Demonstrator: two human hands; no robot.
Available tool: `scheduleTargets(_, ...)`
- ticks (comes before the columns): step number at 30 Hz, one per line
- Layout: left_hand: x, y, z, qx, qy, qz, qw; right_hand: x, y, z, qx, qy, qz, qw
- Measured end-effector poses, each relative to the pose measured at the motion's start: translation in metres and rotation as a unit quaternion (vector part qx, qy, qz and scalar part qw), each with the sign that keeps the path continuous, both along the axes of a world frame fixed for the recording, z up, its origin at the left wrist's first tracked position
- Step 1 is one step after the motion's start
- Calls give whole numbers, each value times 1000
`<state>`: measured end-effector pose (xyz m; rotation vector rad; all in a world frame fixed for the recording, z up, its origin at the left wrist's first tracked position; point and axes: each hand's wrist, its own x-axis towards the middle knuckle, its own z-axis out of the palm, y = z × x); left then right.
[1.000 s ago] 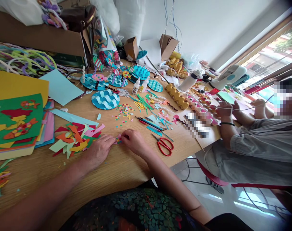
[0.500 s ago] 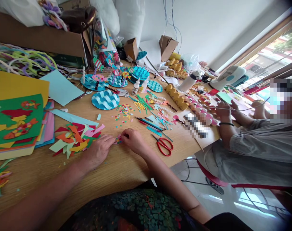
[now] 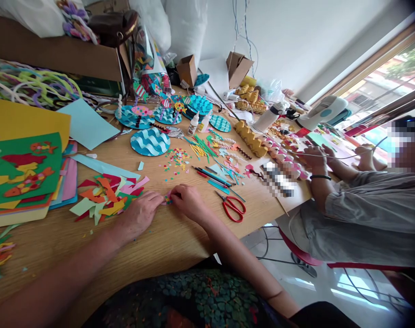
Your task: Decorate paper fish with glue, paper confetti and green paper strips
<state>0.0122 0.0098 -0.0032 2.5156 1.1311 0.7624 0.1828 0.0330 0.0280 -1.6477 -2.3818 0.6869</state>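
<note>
Between my hands, low over the table, is a small pink paper cutout (image 3: 168,198) dotted with coloured spots. My left hand (image 3: 143,210) has its fingers pressed together at the cutout's left end. From the other side my right hand (image 3: 187,200) pinches it, thumb and fingertips closed; they partly hide it. Just beyond lies a scatter of tiny paper dots (image 3: 176,159). A heap of coloured paper scraps (image 3: 105,196) rests beside my left hand. To the right of my right hand, red-handled scissors (image 3: 233,208) lie with pencils (image 3: 212,177) behind them.
Blue wavy paper discs (image 3: 150,141), two glue bottles (image 3: 193,124) and paper strips (image 3: 202,148) stand or lie farther back. Stacked coloured sheets (image 3: 26,159) cover the left side. At right, a person in a grey sleeve (image 3: 365,200) works beside egg-carton strips (image 3: 250,139).
Both hands stay on the pink paper cutout, with barely any finger movement. The view has shifted very slightly.
</note>
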Motion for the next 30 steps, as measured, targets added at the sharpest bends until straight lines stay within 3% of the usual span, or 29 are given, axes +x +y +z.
scheduleTargets(21,-1,1,-4,9,0,0,1000,1,0,2,-22,36,0,999)
scheduleTargets(30,-2,0,-4,-11,-13,11,1000,24,10,20,24,112,-58,992)
